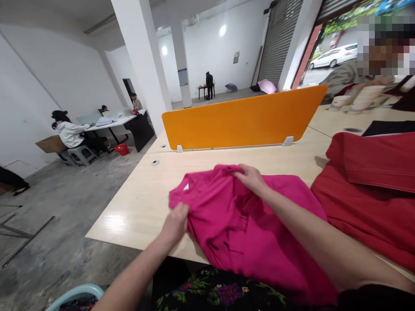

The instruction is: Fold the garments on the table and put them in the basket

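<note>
A bright pink garment (259,242) with a small white label near its collar lies across the light wooden table (136,211) and hangs over the front edge toward my lap. My left hand (177,220) is closed on the garment's near left edge. Farther back, my right hand (251,177) pinches a fold along its upper edge. The cloth between the two hands is bunched and creased. Right of it lies a pile of red fabric (366,207) with pale stitching, which neither hand touches.
An orange divider (243,116) stands across the table behind the garment. Stacked pale cups (366,97) and a person sit beyond it at right. A light blue basin (78,293) is on the floor at lower left. Other people sit at a far desk (112,123).
</note>
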`<act>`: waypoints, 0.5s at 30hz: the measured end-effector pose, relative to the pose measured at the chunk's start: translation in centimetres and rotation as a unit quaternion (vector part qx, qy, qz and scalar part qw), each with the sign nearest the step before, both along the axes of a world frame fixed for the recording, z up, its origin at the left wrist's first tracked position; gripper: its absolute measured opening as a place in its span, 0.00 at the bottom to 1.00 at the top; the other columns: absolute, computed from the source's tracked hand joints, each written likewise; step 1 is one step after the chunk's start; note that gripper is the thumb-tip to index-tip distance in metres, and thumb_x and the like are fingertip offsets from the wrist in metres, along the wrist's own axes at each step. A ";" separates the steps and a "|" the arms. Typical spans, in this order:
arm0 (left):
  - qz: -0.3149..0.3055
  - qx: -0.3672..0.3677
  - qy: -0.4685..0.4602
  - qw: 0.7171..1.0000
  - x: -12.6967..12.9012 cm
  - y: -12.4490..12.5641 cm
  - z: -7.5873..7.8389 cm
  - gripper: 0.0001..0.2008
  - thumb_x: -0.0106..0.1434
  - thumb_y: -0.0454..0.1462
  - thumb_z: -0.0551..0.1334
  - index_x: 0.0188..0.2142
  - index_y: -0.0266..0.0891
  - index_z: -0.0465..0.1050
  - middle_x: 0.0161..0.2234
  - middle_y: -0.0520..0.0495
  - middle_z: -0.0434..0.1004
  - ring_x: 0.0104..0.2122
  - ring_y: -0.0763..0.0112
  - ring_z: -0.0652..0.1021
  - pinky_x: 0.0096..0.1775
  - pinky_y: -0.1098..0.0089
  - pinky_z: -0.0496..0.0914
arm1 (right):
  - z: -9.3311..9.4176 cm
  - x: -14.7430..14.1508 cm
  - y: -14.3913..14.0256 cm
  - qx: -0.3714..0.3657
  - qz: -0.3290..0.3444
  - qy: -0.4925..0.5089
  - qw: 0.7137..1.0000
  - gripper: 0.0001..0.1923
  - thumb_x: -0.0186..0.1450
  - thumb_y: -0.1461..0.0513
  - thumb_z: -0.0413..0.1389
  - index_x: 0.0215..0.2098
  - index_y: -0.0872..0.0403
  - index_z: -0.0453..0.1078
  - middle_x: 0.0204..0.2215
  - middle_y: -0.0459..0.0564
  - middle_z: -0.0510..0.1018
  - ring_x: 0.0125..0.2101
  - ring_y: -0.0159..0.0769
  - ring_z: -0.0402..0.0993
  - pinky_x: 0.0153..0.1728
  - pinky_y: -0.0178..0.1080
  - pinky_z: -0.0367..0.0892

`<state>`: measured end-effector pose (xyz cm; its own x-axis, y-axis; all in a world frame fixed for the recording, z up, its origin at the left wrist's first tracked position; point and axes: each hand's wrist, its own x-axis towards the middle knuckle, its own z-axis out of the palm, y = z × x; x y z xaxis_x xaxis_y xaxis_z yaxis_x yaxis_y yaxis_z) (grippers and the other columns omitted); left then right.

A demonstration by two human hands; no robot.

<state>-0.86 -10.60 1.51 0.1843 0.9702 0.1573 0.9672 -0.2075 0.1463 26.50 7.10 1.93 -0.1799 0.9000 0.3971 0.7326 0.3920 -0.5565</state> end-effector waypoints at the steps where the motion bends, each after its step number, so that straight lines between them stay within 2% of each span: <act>1: 0.009 0.037 0.016 0.999 -0.5 1.8 1.1 0.11 0.61 0.26 0.50 0.39 0.40 0.65 0.38 0.44 0.68 0.38 0.65 0.72 0.40 0.68 0.69 | 0.9 0.4 0.5 0.042 -0.036 0.056 0.997 0.14 0.62 0.53 0.50 0.34 0.53 0.71 0.25 0.47 0.75 0.28 0.38 0.70 0.30 0.36 0.62; 4: 0.064 0.158 0.033 0.985 -1.5 7.3 4.4 0.13 0.63 0.26 0.49 0.42 0.40 0.65 0.40 0.43 0.68 0.40 0.63 0.72 0.42 0.66 0.68 | 2.9 1.8 2.5 0.133 -0.140 0.138 0.971 0.17 0.63 0.52 0.48 0.41 0.55 0.70 0.32 0.51 0.76 0.34 0.41 0.70 0.37 0.40 0.65; 6: 0.139 0.208 0.025 0.968 -1.3 9.5 5.5 0.11 0.64 0.28 0.51 0.44 0.37 0.65 0.43 0.39 0.67 0.43 0.61 0.71 0.45 0.65 0.67 | 2.8 3.1 3.4 0.145 -0.187 0.123 0.964 0.22 0.62 0.54 0.50 0.50 0.57 0.67 0.41 0.57 0.75 0.40 0.45 0.70 0.43 0.44 0.65; 7: 0.165 0.210 0.022 0.963 -1.0 9.8 5.6 0.09 0.65 0.30 0.52 0.45 0.36 0.64 0.44 0.38 0.67 0.44 0.61 0.71 0.46 0.64 0.66 | 2.3 3.9 3.5 0.134 -0.198 0.095 0.966 0.24 0.61 0.55 0.51 0.53 0.58 0.65 0.45 0.59 0.73 0.44 0.46 0.69 0.45 0.46 0.64; 9: 0.182 0.158 0.027 0.970 -0.1 8.7 4.6 0.10 0.67 0.39 0.52 0.44 0.34 0.65 0.43 0.38 0.69 0.44 0.60 0.72 0.44 0.64 0.67 | 0.3 6.0 3.0 0.089 -0.201 0.015 0.975 0.28 0.60 0.55 0.52 0.56 0.60 0.63 0.51 0.63 0.69 0.49 0.50 0.67 0.49 0.47 0.63; 12: 0.159 -0.009 0.048 0.986 1.7 4.6 1.3 0.22 0.67 0.52 0.48 0.39 0.36 0.68 0.37 0.40 0.72 0.38 0.60 0.75 0.37 0.66 0.68 | -3.7 9.4 0.6 0.004 -0.174 -0.096 0.980 0.30 0.61 0.49 0.51 0.55 0.58 0.65 0.53 0.63 0.69 0.52 0.53 0.65 0.50 0.49 0.63; 14: 0.130 -0.072 0.051 0.988 3.2 2.1 -0.8 0.23 0.66 0.54 0.49 0.39 0.36 0.68 0.36 0.41 0.73 0.37 0.60 0.76 0.37 0.66 0.68 | -5.8 11.2 -1.2 -0.041 -0.135 -0.146 0.979 0.31 0.60 0.47 0.52 0.55 0.57 0.65 0.53 0.62 0.70 0.52 0.53 0.66 0.50 0.49 0.63; 15: 0.109 -0.084 0.052 0.989 3.9 1.3 -1.6 0.21 0.67 0.51 0.49 0.39 0.36 0.68 0.37 0.41 0.74 0.38 0.61 0.76 0.37 0.66 0.67 | -6.4 11.8 -2.0 -0.049 -0.116 -0.167 0.978 0.31 0.60 0.47 0.53 0.55 0.56 0.65 0.53 0.61 0.70 0.52 0.52 0.65 0.50 0.49 0.63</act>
